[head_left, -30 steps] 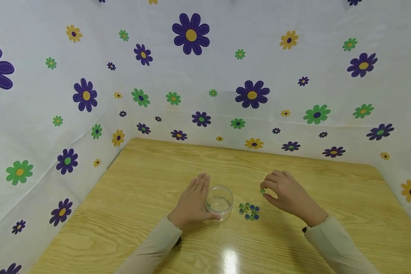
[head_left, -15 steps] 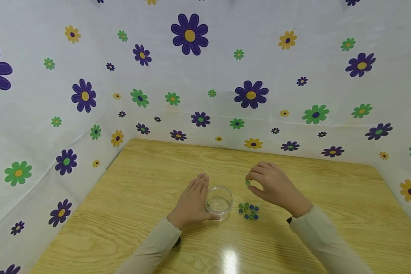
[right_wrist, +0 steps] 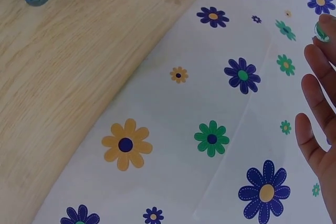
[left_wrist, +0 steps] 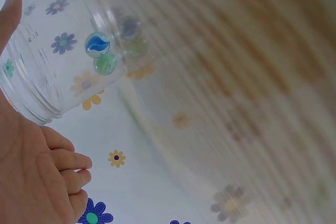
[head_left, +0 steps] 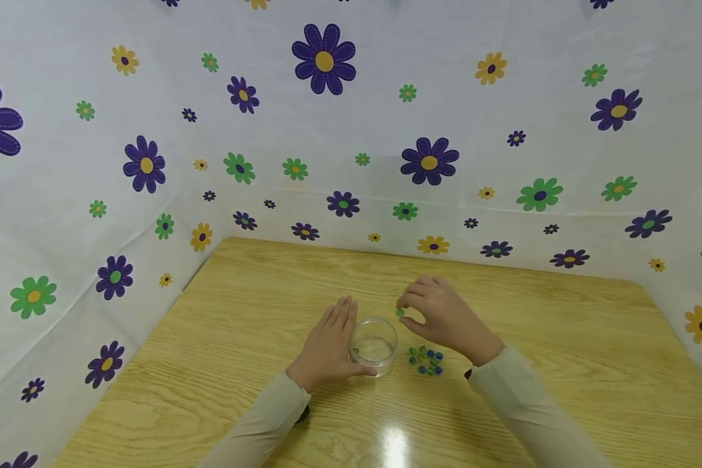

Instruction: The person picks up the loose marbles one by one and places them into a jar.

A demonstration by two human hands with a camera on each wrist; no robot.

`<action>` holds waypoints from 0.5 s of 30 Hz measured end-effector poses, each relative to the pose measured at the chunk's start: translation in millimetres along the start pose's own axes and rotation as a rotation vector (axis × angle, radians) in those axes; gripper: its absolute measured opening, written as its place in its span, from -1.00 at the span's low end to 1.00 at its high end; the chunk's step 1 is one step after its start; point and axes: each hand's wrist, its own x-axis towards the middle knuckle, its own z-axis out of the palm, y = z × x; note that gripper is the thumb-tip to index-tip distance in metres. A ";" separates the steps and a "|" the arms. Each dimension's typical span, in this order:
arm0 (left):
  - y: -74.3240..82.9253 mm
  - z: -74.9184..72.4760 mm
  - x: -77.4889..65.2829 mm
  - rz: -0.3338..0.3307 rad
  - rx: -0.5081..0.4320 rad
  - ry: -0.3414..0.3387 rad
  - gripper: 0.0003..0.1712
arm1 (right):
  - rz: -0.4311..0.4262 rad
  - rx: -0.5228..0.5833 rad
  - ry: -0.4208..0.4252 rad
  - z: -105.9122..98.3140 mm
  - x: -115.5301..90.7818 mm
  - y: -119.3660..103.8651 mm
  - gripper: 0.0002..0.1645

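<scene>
A clear open-topped jar stands on the wooden table. Against its left side lies my left hand, fingers straight and thumb along the near side. Through the jar's wall in the left wrist view show a blue marble and a green marble at the bottom. Between thumb and forefinger my right hand pinches a green glass marble, just right of the jar and above the table. Its other fingers are apart from the marble in the right wrist view.
Right of the jar, a cluster of several green and blue marbles lies on the table, close below my right hand. A white flowered cloth hangs behind the table and along its left side.
My right hand has moved left with the pinched green marble, from beyond the marble cluster to beside the jar. The left hand and the jar have stayed in place.
</scene>
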 end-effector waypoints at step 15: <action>-0.1 -0.4 -0.2 0.010 0.011 0.008 0.43 | 0.018 0.002 -0.099 28.7 2.1 -0.7 -0.85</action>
